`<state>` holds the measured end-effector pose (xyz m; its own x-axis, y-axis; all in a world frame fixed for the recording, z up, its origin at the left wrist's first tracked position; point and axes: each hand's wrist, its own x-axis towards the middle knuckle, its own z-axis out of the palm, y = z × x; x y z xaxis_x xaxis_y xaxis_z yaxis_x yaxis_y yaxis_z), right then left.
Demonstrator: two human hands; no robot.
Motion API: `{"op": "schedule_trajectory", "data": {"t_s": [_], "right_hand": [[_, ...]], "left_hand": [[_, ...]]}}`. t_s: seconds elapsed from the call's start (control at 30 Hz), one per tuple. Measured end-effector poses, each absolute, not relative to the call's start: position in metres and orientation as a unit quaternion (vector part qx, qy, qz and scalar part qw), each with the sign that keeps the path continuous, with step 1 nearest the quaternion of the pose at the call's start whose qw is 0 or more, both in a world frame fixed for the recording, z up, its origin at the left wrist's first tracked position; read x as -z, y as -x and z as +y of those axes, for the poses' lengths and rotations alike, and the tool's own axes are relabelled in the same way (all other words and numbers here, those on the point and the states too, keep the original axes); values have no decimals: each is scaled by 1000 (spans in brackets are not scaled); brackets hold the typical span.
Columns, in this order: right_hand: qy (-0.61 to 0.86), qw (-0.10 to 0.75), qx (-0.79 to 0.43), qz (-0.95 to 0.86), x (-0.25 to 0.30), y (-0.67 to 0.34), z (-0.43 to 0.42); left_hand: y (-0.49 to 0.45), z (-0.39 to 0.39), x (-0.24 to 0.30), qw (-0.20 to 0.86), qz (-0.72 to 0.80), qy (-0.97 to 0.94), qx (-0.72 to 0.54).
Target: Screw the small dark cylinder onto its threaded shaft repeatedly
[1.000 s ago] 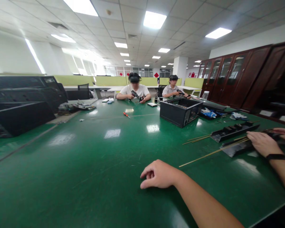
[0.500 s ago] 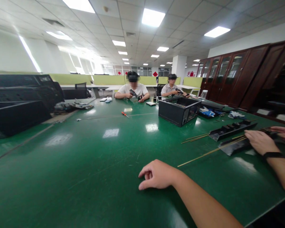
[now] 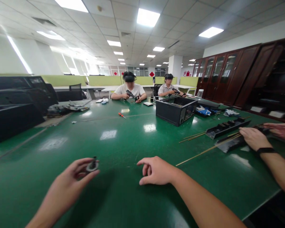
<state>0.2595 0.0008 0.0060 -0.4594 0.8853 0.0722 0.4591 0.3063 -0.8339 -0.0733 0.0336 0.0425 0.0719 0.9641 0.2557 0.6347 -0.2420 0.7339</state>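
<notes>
Between the thumb and fingers of my left hand (image 3: pixel 72 175) is a small round metal part (image 3: pixel 92 166) with a light ring and a dark stub pointing up; its exact kind I cannot make out. The hand holds it above the green table (image 3: pixel 123 202). My right hand (image 3: pixel 156 171) is over the table to the right of it, empty, with index finger and thumb apart and the other fingers curled in. A thin brass-coloured rod (image 3: pixel 194 155) lies nearest to the right wrist.
At right, a co-worker's hands (image 3: pixel 255 137) are at a black metal channel (image 3: pixel 228 144) with rods. An open black computer case (image 3: pixel 168 112) and an orange screwdriver (image 3: pixel 121 115) lie farther back. Two people (image 3: pixel 130 90) sit opposite with power drills. Dark cases (image 3: pixel 14 120) stand at left.
My left hand has come into view from the lower left with the small round part in it. My right hand has hardly moved. The camera view has turned slightly right.
</notes>
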Motion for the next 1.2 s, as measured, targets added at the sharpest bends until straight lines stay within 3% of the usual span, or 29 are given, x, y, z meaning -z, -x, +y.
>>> {"op": "schedule_trajectory", "data": {"t_s": [0.07,0.17,0.33,0.77,1.2], "right_hand": [[443,308,-389,-746,-5,-259,2],[450,345,-390,-726,-2,-258,3],[486,327,-386,-713,4,-256,6],[487,310,-241,-780,-8,-253,-4],[485,352,-200,-775,-14,-252,-6]], "left_hand": [[26,39,-35,295,508,-733,-345],[-30,37,-22,313,451,-763,-341],[-46,28,-3,386,435,-754,-305],[-45,23,-4,376,443,-762,-286],[-42,23,-3,383,431,-748,-328]]}}
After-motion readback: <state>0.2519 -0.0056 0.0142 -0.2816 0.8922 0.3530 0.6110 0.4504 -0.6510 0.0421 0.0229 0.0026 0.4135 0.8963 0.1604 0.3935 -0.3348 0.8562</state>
